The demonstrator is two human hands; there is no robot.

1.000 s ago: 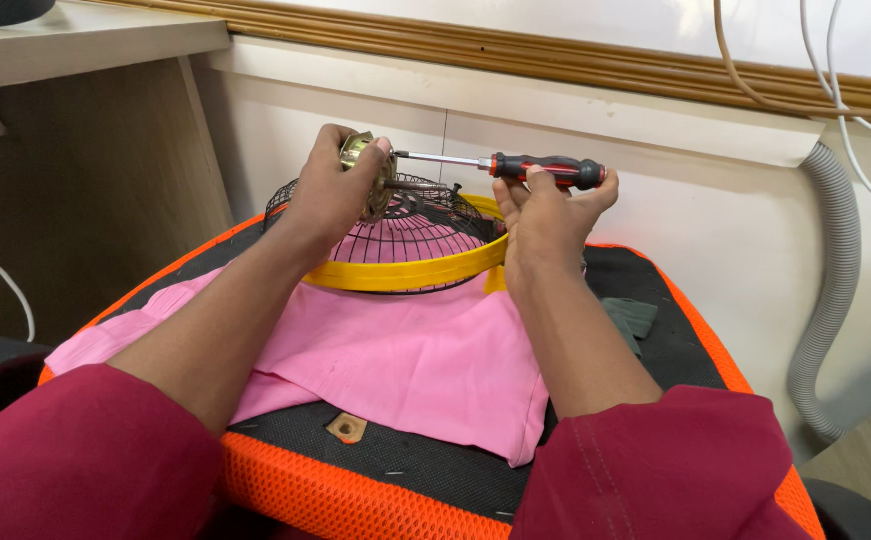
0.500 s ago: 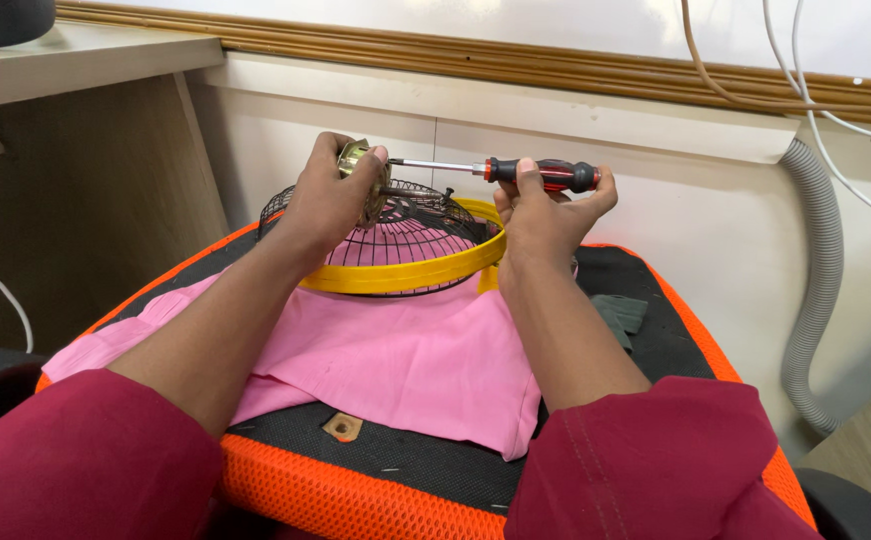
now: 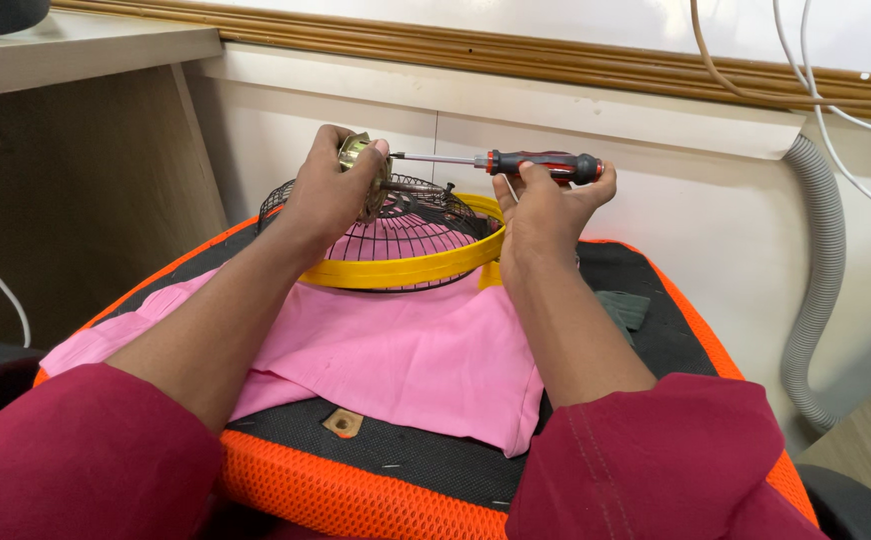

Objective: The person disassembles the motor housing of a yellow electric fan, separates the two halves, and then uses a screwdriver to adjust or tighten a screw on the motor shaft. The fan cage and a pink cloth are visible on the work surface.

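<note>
The small brass-coloured motor part [image 3: 361, 160] sits in the left hand [image 3: 331, 195] — fingers wrapped round it, above the black wire fan guard [image 3: 396, 235] with its yellow rim. The right hand [image 3: 546, 205] grips the red-and-black screwdriver [image 3: 526, 163] — its shaft level, tip meeting the part. Pink cloth [image 3: 396, 350] lies beneath.

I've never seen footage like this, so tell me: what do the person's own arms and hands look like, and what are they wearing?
Both arms wear dark red, maroon sleeves pushed up toward the elbows, forearms bare. The right sleeve shows a stitched seam. The left hand and right hand are bare: no gloves, and no rings or watch that I can see.
</note>
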